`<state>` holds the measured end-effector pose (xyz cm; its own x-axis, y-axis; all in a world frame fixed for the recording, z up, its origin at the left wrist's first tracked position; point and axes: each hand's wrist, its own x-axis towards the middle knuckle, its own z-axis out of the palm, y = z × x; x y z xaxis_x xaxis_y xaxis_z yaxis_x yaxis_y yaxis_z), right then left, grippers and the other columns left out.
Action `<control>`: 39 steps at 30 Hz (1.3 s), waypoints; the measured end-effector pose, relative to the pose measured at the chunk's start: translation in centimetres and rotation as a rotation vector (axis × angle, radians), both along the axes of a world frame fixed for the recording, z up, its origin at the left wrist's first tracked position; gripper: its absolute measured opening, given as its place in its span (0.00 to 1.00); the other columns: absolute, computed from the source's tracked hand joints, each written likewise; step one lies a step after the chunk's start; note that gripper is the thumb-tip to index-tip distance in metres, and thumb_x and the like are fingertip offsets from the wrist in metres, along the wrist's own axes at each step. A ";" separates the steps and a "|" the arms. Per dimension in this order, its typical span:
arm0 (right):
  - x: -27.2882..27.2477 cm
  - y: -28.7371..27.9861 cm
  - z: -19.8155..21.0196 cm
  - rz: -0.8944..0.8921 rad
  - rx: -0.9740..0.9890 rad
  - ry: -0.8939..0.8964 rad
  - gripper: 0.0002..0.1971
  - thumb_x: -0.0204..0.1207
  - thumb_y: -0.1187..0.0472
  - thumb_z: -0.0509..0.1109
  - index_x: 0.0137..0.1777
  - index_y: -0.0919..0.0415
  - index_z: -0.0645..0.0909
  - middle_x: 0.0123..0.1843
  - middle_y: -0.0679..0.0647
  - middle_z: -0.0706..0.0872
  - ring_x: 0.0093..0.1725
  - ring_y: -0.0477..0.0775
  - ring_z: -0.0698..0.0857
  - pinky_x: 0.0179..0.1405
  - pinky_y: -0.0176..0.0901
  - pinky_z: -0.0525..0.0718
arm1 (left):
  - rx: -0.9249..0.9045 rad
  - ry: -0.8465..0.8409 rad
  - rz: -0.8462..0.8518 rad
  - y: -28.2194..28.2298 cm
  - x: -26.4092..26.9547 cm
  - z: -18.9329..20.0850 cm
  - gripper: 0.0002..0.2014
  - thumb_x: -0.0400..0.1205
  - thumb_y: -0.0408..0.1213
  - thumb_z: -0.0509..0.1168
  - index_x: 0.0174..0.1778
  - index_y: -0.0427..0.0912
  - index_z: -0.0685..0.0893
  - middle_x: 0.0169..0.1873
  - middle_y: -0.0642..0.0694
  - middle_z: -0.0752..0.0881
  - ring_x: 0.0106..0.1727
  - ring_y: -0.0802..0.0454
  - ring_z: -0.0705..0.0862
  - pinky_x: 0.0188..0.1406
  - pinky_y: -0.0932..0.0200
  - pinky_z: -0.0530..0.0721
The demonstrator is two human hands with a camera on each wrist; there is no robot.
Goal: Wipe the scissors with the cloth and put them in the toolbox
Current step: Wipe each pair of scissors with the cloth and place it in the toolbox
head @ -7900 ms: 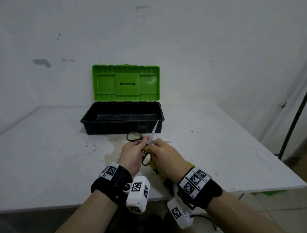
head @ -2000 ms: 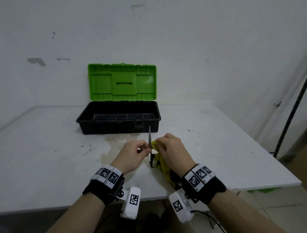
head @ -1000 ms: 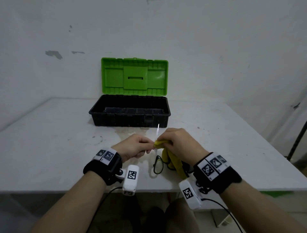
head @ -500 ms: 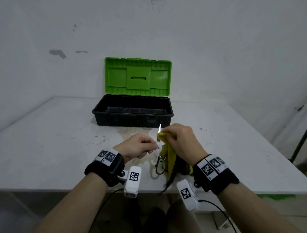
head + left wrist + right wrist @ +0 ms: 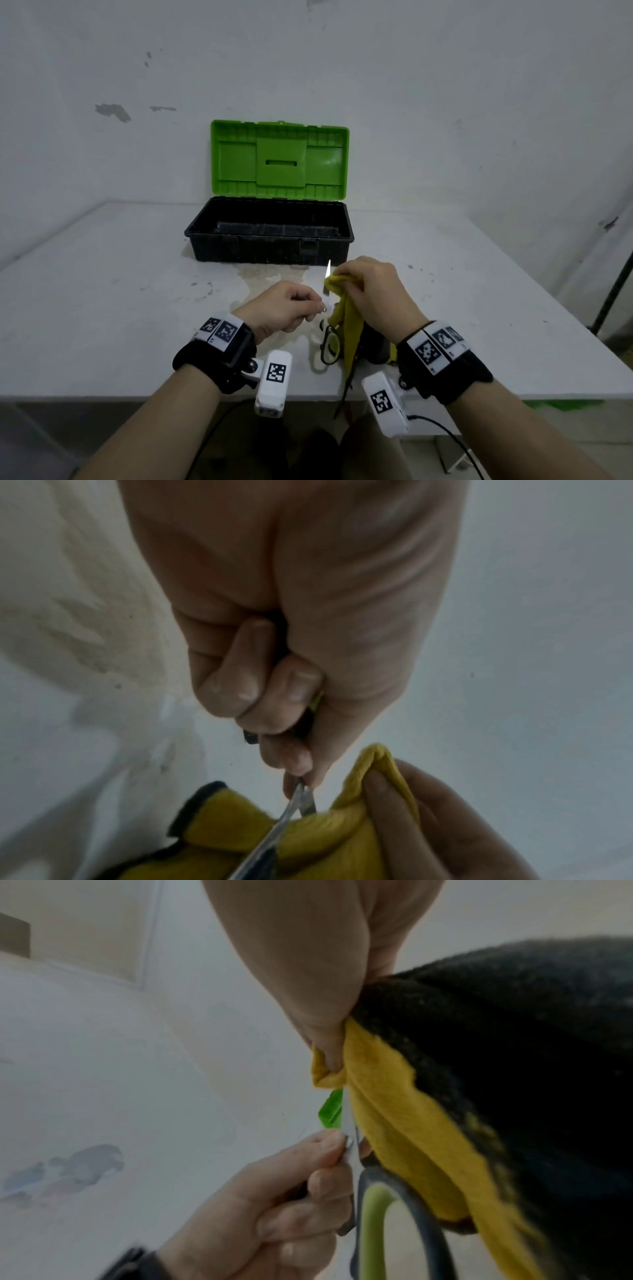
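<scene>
The scissors [image 5: 327,301] stand upright above the table's front edge, tip up, with the black-and-green handles [image 5: 329,346] hanging below. My left hand [image 5: 320,306] pinches them at the pivot. My right hand [image 5: 342,284] grips the yellow cloth [image 5: 347,318], folded round the upper blade just below the tip. In the left wrist view the blade [image 5: 294,810] runs into the cloth [image 5: 325,840]. In the right wrist view the cloth [image 5: 394,1123] hangs beside the handle loop [image 5: 377,1218]. The black toolbox [image 5: 270,251] stands open behind, its green lid [image 5: 279,159] upright.
The white table [image 5: 102,291] carries a pale stain [image 5: 260,284] in front of the toolbox. A wall stands close behind the box. A dark pole [image 5: 613,294] leans at the far right, beyond the table's edge.
Over the last second my right hand has slid the cloth up the blade towards the tip. My left hand keeps its pinch at the pivot. The scissors' handles hang a little lower.
</scene>
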<state>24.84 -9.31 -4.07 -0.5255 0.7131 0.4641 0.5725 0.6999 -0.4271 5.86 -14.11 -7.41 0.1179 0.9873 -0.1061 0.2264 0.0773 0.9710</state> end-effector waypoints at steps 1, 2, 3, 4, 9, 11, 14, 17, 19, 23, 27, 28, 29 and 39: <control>0.1 -0.5 -0.1 0.055 -0.027 -0.072 0.07 0.76 0.63 0.71 0.49 0.54 0.89 0.44 0.50 0.86 0.44 0.49 0.83 0.47 0.40 0.81 | -0.001 -0.011 0.001 0.0 -0.2 0.1 0.05 0.83 0.30 0.67 0.44 0.37 0.88 0.27 0.46 0.79 0.20 0.57 0.66 0.17 0.65 0.62; 0.1 -0.8 -0.4 0.086 -0.044 -0.138 0.07 0.76 0.63 0.70 0.49 0.53 0.89 0.45 0.49 0.86 0.45 0.49 0.83 0.47 0.44 0.82 | 0.002 -0.004 -0.001 0.0 -0.2 0.1 0.05 0.83 0.30 0.67 0.45 0.37 0.88 0.27 0.46 0.79 0.19 0.57 0.66 0.17 0.66 0.62; 0.0 -0.9 -0.5 0.090 -0.047 -0.176 0.08 0.76 0.63 0.70 0.49 0.53 0.89 0.45 0.49 0.86 0.45 0.50 0.83 0.47 0.47 0.83 | 0.007 0.014 -0.005 0.0 -0.2 0.2 0.05 0.83 0.30 0.67 0.45 0.37 0.88 0.27 0.46 0.79 0.20 0.57 0.66 0.18 0.66 0.63; -0.1 -0.8 -0.7 0.074 -0.041 -0.179 0.08 0.76 0.63 0.70 0.49 0.53 0.89 0.45 0.49 0.85 0.45 0.50 0.83 0.48 0.48 0.83 | 0.011 0.034 -0.014 0.0 0.0 0.2 0.04 0.83 0.31 0.68 0.44 0.37 0.88 0.27 0.46 0.79 0.20 0.57 0.67 0.18 0.65 0.63; -0.7 0.9 -0.1 -0.126 -0.006 -0.034 0.07 0.77 0.62 0.69 0.49 0.56 0.88 0.44 0.54 0.85 0.45 0.56 0.83 0.46 0.49 0.82 | 0.005 0.087 -0.048 -0.2 0.6 0.1 0.06 0.82 0.35 0.71 0.40 0.41 0.89 0.27 0.47 0.79 0.22 0.55 0.67 0.20 0.64 0.64; -0.7 1.1 0.0 -0.153 0.019 0.038 0.06 0.78 0.61 0.69 0.50 0.56 0.88 0.44 0.55 0.85 0.45 0.57 0.83 0.46 0.49 0.81 | 0.000 0.068 -0.018 -0.3 0.5 0.1 0.06 0.82 0.34 0.70 0.39 0.41 0.89 0.26 0.48 0.79 0.21 0.56 0.67 0.20 0.64 0.64; -0.9 0.3 -0.2 -0.098 0.046 0.060 0.06 0.77 0.62 0.71 0.50 0.57 0.88 0.45 0.55 0.84 0.44 0.55 0.82 0.45 0.48 0.82 | -0.001 0.050 0.015 -0.3 0.3 0.1 0.07 0.83 0.33 0.69 0.38 0.41 0.88 0.24 0.51 0.79 0.20 0.58 0.67 0.19 0.65 0.64; -1.4 -0.6 -0.9 -0.048 0.050 -0.072 0.06 0.77 0.64 0.70 0.49 0.60 0.88 0.46 0.55 0.81 0.42 0.56 0.83 0.44 0.50 0.83 | 0.013 0.057 0.005 -0.2 0.8 0.3 0.07 0.83 0.33 0.69 0.40 0.40 0.89 0.26 0.49 0.80 0.21 0.57 0.68 0.19 0.65 0.64; -1.4 -1.2 -1.4 0.006 0.051 -0.150 0.06 0.77 0.65 0.71 0.50 0.60 0.88 0.46 0.55 0.80 0.41 0.56 0.83 0.43 0.49 0.84 | 0.023 0.048 0.031 0.0 0.8 0.1 0.09 0.83 0.31 0.67 0.38 0.39 0.88 0.26 0.48 0.80 0.21 0.57 0.68 0.20 0.65 0.65; -0.2 -1.8 -1.1 0.015 0.024 -0.096 0.07 0.80 0.59 0.69 0.52 0.55 0.89 0.45 0.51 0.81 0.41 0.50 0.82 0.42 0.44 0.83 | -0.024 -0.119 0.132 0.3 0.0 -0.4 0.06 0.84 0.32 0.67 0.43 0.37 0.88 0.30 0.47 0.83 0.26 0.57 0.75 0.23 0.67 0.73; 0.7 -1.2 0.2 -0.042 0.057 -0.017 0.07 0.80 0.57 0.70 0.47 0.56 0.89 0.43 0.51 0.81 0.40 0.50 0.81 0.42 0.43 0.81 | -0.125 -0.358 0.211 0.8 -0.1 -0.5 0.05 0.83 0.30 0.68 0.46 0.34 0.88 0.41 0.37 0.91 0.39 0.50 0.91 0.43 0.59 0.91; 0.6 -1.3 0.3 -0.033 0.050 -0.037 0.07 0.80 0.57 0.70 0.47 0.57 0.89 0.43 0.51 0.81 0.40 0.50 0.81 0.42 0.43 0.82 | -0.140 -0.393 0.206 0.9 0.0 -0.4 0.05 0.83 0.30 0.68 0.48 0.32 0.88 0.43 0.34 0.91 0.41 0.48 0.92 0.47 0.56 0.92; 0.3 -1.4 0.3 -0.017 0.044 -0.073 0.07 0.80 0.57 0.70 0.48 0.57 0.89 0.44 0.51 0.81 0.41 0.51 0.82 0.42 0.44 0.82 | -0.149 -0.406 0.197 0.9 0.1 -0.3 0.06 0.84 0.30 0.67 0.51 0.30 0.88 0.44 0.33 0.92 0.43 0.47 0.92 0.49 0.54 0.92; -1.6 -2.1 -0.8 0.085 0.079 -0.428 0.07 0.78 0.67 0.67 0.52 0.59 0.85 0.46 0.54 0.75 0.38 0.57 0.80 0.34 0.48 0.81 | -0.143 -0.396 0.247 0.9 0.5 0.7 0.07 0.84 0.27 0.65 0.51 0.26 0.87 0.40 0.33 0.91 0.40 0.45 0.92 0.39 0.58 0.91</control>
<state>23.22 -11.41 -4.89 -0.7374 0.6301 0.2434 0.6252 0.7731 -0.1070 6.38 -13.17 -6.73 -0.0592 0.9696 -0.2373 -0.2000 0.2214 0.9545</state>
